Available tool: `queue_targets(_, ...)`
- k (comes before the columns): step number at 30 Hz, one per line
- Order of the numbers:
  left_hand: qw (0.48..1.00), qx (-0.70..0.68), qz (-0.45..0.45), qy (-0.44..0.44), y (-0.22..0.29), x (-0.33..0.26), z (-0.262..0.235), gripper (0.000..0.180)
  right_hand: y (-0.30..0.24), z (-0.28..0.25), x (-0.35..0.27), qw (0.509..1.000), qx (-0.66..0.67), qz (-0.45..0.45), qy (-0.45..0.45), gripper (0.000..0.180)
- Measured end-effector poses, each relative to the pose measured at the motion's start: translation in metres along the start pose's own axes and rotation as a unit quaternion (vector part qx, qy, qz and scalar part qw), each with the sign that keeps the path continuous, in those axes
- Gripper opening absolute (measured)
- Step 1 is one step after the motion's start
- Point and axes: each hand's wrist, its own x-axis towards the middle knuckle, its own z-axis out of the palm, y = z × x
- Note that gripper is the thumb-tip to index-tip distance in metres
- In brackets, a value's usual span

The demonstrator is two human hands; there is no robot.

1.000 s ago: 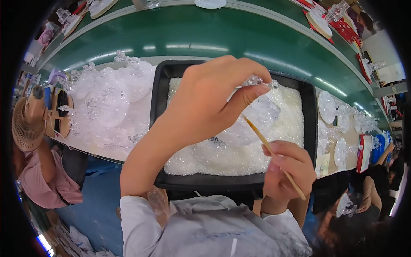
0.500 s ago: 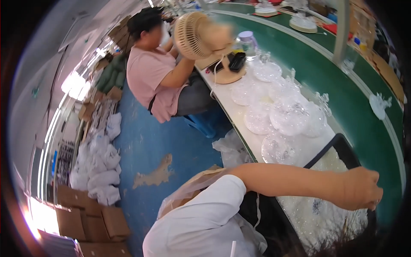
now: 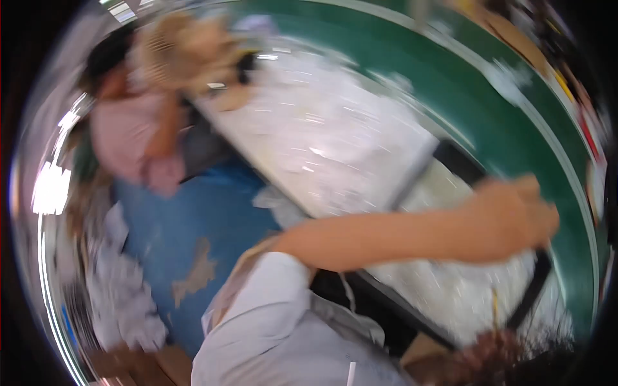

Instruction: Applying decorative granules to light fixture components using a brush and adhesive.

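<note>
The black rectangular plastic tray (image 3: 537, 283), heaped with clear, crinkly plastic pieces (image 3: 463, 296), sits on the green table (image 3: 450, 83). Judged light, flimsy and slippery; grip its rim. Your left hand (image 3: 512, 215) rests curled over it; blur hides what it holds.

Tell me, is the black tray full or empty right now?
Full, as far as the blur allows: the black tray holds a pale heap of clear bits across its inside. The left hand reaches over it.
</note>
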Motion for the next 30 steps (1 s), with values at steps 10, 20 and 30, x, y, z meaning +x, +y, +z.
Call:
queue_targets(10,0.994,-0.096,0.015,-0.044,0.008,0.003,-0.008,0.020,0.005,-0.010,0.019,0.979,0.147,0.098,-0.105,0.012)
queue_targets(20,0.991,-0.074,0.078,-0.079,0.012,-0.002,-0.012,0.024,0.008,-0.012,0.011,0.971,0.192,0.082,-0.119,0.015)
queue_targets(30,0.989,-0.084,0.077,-0.090,0.014,-0.005,-0.013,0.028,0.007,-0.010,0.011,0.971,0.189,0.083,-0.124,0.021)
